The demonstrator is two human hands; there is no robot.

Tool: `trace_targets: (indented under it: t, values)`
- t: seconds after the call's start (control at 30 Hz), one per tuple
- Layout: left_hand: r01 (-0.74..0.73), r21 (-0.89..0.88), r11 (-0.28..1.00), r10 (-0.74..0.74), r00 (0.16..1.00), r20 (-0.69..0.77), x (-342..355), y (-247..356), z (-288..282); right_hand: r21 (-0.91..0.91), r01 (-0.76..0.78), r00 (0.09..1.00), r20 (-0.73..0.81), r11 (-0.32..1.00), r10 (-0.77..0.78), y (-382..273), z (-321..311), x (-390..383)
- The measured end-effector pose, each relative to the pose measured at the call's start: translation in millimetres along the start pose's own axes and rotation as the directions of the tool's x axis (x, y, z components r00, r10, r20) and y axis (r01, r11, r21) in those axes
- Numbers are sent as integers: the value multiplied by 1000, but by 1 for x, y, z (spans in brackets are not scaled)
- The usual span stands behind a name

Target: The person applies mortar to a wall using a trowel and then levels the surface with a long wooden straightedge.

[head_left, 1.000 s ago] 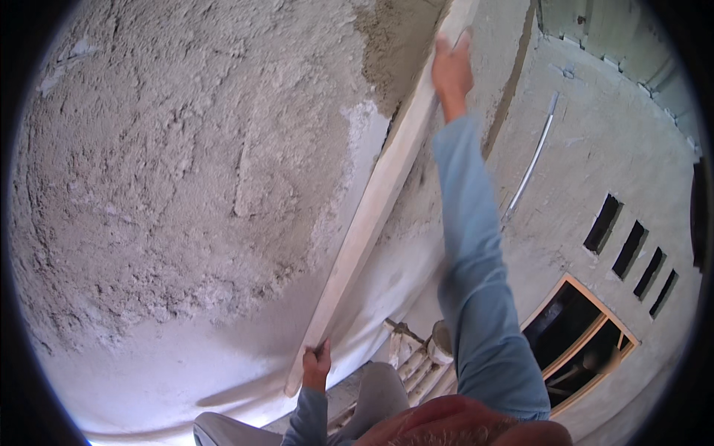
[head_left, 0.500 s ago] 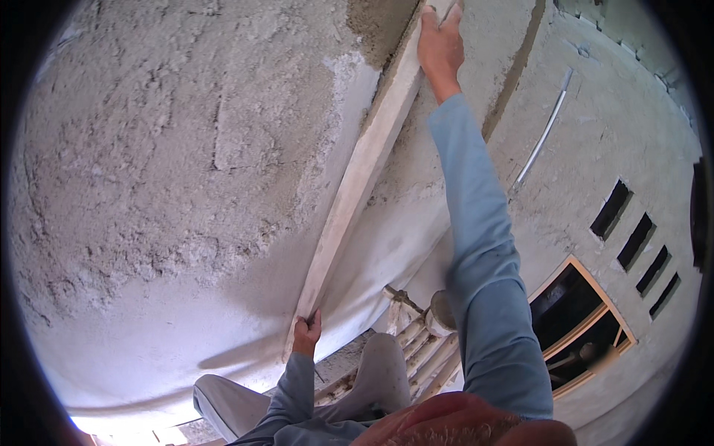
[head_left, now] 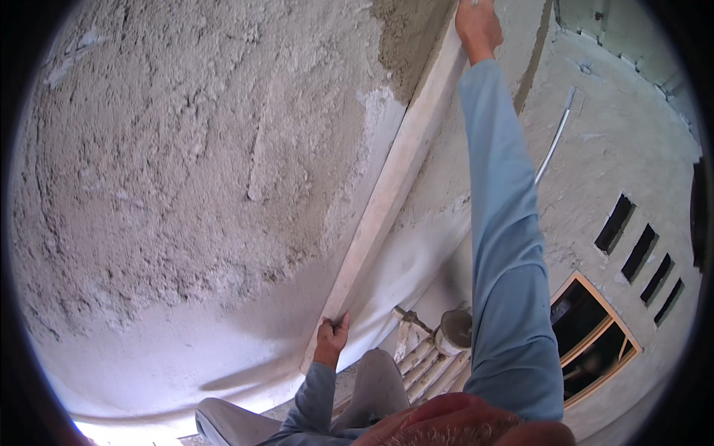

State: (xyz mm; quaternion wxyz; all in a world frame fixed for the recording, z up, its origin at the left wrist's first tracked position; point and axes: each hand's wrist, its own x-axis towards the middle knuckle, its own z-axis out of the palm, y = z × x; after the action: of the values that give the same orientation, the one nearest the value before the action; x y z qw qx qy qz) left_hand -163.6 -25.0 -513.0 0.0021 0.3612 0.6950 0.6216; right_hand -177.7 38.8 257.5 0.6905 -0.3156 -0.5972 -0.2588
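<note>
A long, pale straightedge board lies slanted against a plastered wall, running from lower left to upper right. Its lower part is gripped by my left hand, thumb pointing up along the board. My right hand, with the arm stretched far up, is closed on the upper part near the top edge of the picture. Rough, lumpy plaster covers the wall left of the board, with a darker, wet-looking patch near the top. Right of the board the surface is smoother.
A mortar-smeared bucket stands on or beside pole slats below my right arm. Further right are a wood-framed window opening, several dark slots and a thin light conduit. My knees are close to the wall.
Both hands have moved up and to the right with the board, the right arm reaching further up. The view has shifted, so the wall appears lower and further right.
</note>
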Motion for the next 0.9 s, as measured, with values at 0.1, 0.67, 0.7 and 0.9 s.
trace_targets:
  t: [0.1,0.67,0.7,0.9]
  values:
    - [48,49,998,-52,994,93,-11,-23,2,25,10,1000,-18,1000,-10,27,19,-16]
    - [-150,-118,982,114,957,-266,-9,-38,20,111,-12,999,53,994,7,-51,-22,-67]
    - [85,-187,979,-110,986,-127,-22,-78,26,128,-10,998,60,992,3,-65,-21,-78]
    - [-231,226,946,284,929,-239,-18,-68,19,127,4,997,77,992,-14,-56,-15,-74]
